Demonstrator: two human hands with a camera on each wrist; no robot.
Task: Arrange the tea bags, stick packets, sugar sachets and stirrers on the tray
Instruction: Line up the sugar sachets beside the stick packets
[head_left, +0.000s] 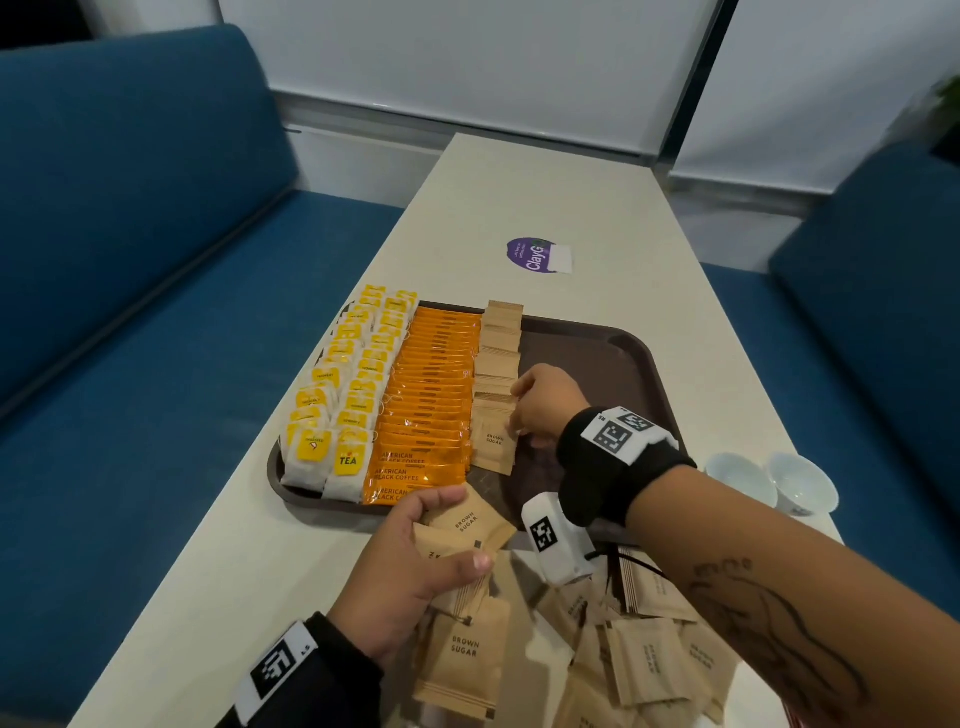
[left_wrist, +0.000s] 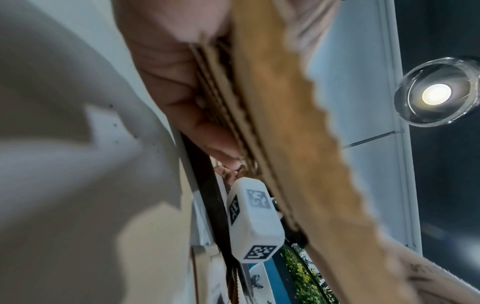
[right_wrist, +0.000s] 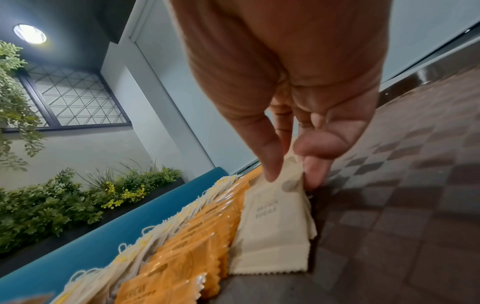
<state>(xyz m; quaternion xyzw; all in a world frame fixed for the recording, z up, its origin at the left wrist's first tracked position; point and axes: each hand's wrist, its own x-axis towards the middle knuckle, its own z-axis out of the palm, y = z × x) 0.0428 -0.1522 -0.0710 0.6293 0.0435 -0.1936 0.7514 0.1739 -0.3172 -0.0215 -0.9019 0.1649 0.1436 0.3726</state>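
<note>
From the head camera we see the brown tray (head_left: 613, 353) already carrying two rows of tea bags (head_left: 343, 395) along its left side, then a full column of orange stick packets (head_left: 431, 400), then a column of brown sugar sachets (head_left: 496, 374) that reaches most of the way toward us. Our right hand (head_left: 545, 402) pinches the nearest sachet of that column, while our left hand (head_left: 410, 566) grips a small fan of sachets just off the tray's near edge. A loose heap of sachets (head_left: 639, 654) waits on the table (head_left: 545, 197) below (quite a few). The right part of the tray is bare, and we see no stirrers here.

In the left wrist view, the fingers (left_wrist: 182, 102) are curled round a stack of sachet edges (left_wrist: 259, 102), so that hand is full.

In the right wrist view, thumb and fingertips (right_wrist: 270, 164) nip the top of the front sachet (right_wrist: 275, 222), standing against the packets.

We judge tea and sticks done, sugar partway, stirrers not begun.
</note>
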